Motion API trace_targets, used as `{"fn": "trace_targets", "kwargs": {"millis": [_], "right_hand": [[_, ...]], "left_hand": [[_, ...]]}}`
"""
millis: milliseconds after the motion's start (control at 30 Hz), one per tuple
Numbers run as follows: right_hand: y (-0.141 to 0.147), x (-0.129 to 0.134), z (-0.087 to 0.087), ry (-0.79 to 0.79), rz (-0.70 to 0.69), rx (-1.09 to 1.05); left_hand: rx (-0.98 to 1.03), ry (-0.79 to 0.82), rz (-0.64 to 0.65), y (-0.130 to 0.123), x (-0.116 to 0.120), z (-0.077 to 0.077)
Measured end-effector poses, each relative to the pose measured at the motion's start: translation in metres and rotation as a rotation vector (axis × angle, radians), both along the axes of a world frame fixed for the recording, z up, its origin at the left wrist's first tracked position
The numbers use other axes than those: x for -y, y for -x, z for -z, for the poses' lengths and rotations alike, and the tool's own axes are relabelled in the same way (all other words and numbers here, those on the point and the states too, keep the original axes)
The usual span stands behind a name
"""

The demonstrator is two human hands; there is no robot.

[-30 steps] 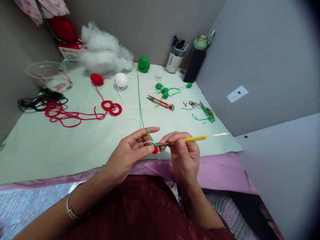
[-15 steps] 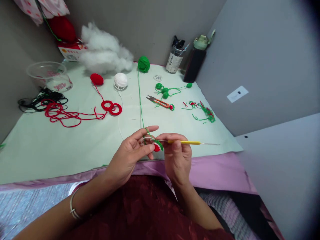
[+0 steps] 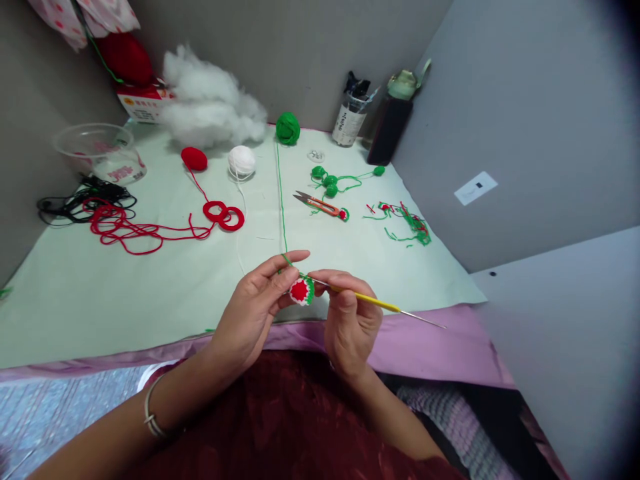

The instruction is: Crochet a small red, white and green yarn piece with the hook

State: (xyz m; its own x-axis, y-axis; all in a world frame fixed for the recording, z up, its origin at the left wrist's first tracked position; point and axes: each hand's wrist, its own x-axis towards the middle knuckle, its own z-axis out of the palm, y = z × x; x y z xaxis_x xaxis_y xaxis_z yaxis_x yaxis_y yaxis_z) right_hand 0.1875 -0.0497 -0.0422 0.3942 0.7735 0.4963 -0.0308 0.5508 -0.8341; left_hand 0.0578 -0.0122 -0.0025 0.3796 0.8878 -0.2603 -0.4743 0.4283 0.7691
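Observation:
A small round crochet piece (image 3: 301, 291), red in the middle with a white ring and green along its right side, is pinched in my left hand (image 3: 255, 308). Green yarn (image 3: 282, 207) runs from the green ball (image 3: 287, 129) down to the raised index finger of that hand. My right hand (image 3: 354, 321) grips a crochet hook (image 3: 373, 301) by its yellow handle. The hook's tip meets the top edge of the piece, and its other metal end points down to the right. White yarn trails from the white ball (image 3: 242, 161) toward my left hand.
Orange snips (image 3: 320, 203) lie beyond my hands, with green balls (image 3: 330, 181) behind them. Red yarn rings (image 3: 231, 219), a red ball (image 3: 194, 159), black yarn (image 3: 103, 200) and a clear tub (image 3: 120, 167) are at left. White stuffing (image 3: 210, 100) and a dark bottle (image 3: 390, 127) stand behind.
The piece has turned to show its round face and shifted slightly left. The hook has tilted, its right end lower. My left thumb has moved up to the piece's top edge.

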Motion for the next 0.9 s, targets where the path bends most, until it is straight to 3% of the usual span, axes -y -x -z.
{"fn": "trace_targets", "kwargs": {"millis": [200,433,600,900], "right_hand": [[0.0,-0.001,-0.002,-0.019,0.026,0.021],[-0.002,0.0,-0.003,-0.016,0.035,0.062],[-0.003,0.0,-0.003,-0.022,0.032,0.079],[-0.006,-0.003,-0.004,-0.083,0.035,0.111]], "left_hand": [[-0.054,-0.008,-0.092,0.002,-0.003,0.003],[0.112,0.105,-0.168,0.004,-0.007,-0.004],[0.183,0.219,-0.161,0.005,-0.009,-0.009],[0.219,0.224,-0.124,0.009,-0.014,-0.01]]}}
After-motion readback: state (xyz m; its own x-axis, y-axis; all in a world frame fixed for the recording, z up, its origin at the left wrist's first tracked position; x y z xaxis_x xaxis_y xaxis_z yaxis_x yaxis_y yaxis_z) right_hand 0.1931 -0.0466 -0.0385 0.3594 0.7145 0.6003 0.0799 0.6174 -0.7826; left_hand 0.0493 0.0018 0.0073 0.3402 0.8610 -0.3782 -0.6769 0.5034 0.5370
